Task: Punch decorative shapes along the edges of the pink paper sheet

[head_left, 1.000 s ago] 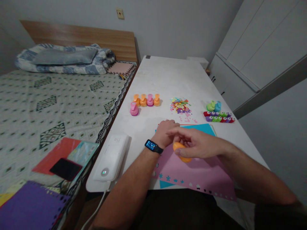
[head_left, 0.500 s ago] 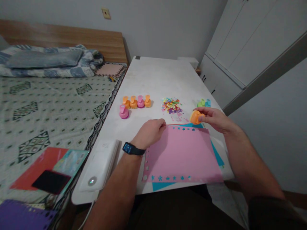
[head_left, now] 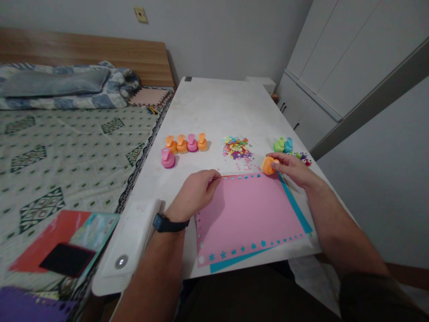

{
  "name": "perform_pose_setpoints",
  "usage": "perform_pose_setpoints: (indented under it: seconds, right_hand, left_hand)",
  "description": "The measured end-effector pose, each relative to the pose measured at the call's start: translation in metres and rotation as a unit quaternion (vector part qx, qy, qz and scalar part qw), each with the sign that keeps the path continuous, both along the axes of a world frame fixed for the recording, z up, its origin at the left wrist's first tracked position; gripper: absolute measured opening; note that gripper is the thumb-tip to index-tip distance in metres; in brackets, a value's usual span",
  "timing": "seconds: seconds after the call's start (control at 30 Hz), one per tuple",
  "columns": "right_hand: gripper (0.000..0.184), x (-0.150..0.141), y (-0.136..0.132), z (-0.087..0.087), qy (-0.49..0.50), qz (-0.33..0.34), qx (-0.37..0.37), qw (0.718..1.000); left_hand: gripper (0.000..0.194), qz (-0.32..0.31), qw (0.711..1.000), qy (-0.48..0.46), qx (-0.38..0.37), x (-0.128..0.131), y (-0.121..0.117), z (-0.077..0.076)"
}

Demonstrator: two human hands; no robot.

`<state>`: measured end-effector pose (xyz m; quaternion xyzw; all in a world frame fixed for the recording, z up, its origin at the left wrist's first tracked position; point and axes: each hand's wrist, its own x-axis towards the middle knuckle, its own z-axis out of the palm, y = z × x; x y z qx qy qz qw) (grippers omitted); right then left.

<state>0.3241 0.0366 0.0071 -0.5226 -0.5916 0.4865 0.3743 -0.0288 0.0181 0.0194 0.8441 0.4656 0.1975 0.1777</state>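
Note:
A pink sheet of paper with punched shapes along its edges lies on the white table, on top of a teal sheet. My left hand is curled and pinches the pink sheet's far left corner. At the sheet's far right corner my right hand grips an orange craft punch. A black watch is on my left wrist.
Orange and pink punches stand in a row at the left. A heap of coloured paper bits lies in the middle. Green and blue punches sit at the right. A white device lies near the table's left edge, beside the bed.
My right hand carried the orange punch from above the pink sheet's near part to its far right corner. The left hand shifted to the far left corner.

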Motion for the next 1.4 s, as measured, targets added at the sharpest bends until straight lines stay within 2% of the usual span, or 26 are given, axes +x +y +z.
perform_pose_setpoints:
  seconds: [0.23,0.67,1.4]
  right_hand:
    - [0.052,-0.0022,0.0001,-0.0019,0.01,-0.005,0.013,1.0]
    - [0.053,-0.0026,-0.0041,0.0018,-0.031,0.014,0.02,0.999]
    - [0.05,-0.0041,-0.0031,-0.0052,-0.015,0.002,0.021,1.0]
  left_hand:
    - [0.026,0.002,1.0,-0.002,-0.007,-0.0014,-0.0004,0.0012]
    - [0.025,0.015,1.0,0.002,-0.004,-0.0006,-0.0014,-0.0008]
    - [0.023,-0.001,1.0,-0.026,-0.009,-0.0011,0.0003,-0.0042]
